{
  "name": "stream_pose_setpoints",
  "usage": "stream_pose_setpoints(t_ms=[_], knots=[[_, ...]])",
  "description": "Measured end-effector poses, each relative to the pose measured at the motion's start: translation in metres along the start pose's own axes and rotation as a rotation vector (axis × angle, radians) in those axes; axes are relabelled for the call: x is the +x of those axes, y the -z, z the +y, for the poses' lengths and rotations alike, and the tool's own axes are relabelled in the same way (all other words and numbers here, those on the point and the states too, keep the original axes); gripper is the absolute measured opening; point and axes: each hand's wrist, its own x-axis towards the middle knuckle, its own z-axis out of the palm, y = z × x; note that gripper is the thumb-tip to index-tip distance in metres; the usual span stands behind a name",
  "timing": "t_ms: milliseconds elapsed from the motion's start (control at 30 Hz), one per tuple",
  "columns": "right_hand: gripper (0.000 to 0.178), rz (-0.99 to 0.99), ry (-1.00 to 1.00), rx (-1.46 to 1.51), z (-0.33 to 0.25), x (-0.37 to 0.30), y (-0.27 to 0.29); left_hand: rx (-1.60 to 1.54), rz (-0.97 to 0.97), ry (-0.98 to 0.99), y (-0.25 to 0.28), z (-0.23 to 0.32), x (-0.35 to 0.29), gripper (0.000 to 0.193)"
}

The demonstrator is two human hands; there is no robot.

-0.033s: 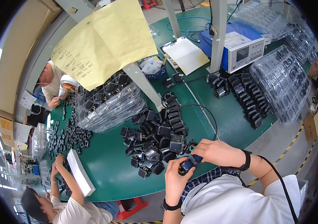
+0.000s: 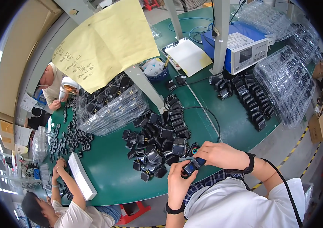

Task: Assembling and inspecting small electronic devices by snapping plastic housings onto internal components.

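Close to the table's near edge, my left hand [image 2: 179, 178] is closed round a small black watch case [image 2: 190, 168] with a bluish glossy face. My right hand [image 2: 222, 155] pinches a dark piece [image 2: 200, 161] against that case's right end; its kind is partly hidden by the fingers. Just beyond the right fingertips sits a small round device [image 2: 195, 149] with a coloured lit face. A black cable [image 2: 217, 123] loops over the table and runs down behind my right hand. Left of my hands lies a heap of black watch cases [image 2: 155, 152], some lined up in a row.
Clear plastic trays [image 2: 112, 112] stand stacked beyond the heap; more trays [image 2: 286, 87] lie at the right. A blue-and-white instrument [image 2: 245, 53] stands behind a grey post [image 2: 222, 38]. More cases [image 2: 250, 100] form rows. Yellow paper [image 2: 108, 41] hangs at upper left. Two co-workers sit left.
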Motion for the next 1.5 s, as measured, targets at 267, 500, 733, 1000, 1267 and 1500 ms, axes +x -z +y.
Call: stream_pose_setpoints(t_ms=[267,500,733,1000,1267,1500], knots=[[0.042,0.076,0.011,0.031,0.0,-0.009,-0.014,0.155,0.001,-0.064,-0.008,-0.001,0.0,0.044],[0.043,0.18,-0.025,-0.047,-0.016,-0.015,-0.004,-0.01,-0.047,-0.02,0.0,-0.019,0.002,0.044],[0.037,0.176,-0.055,-0.13,0.002,0.02,-0.018,0.524,0.415,-0.106,0.018,-0.028,0.019,0.052],[0.024,0.614,-0.516,-0.226,0.094,-0.001,0.036,0.558,0.428,-0.326,0.0,0.044,0.041,0.053],[0.006,0.608,-0.87,-0.478,0.167,0.019,0.031,0.578,-0.017,-0.522,-0.161,0.107,0.186,0.021],[0.005,0.593,-0.817,-0.401,0.132,-0.002,0.021,0.604,-0.007,-0.442,-0.183,0.088,0.2,0.018]])
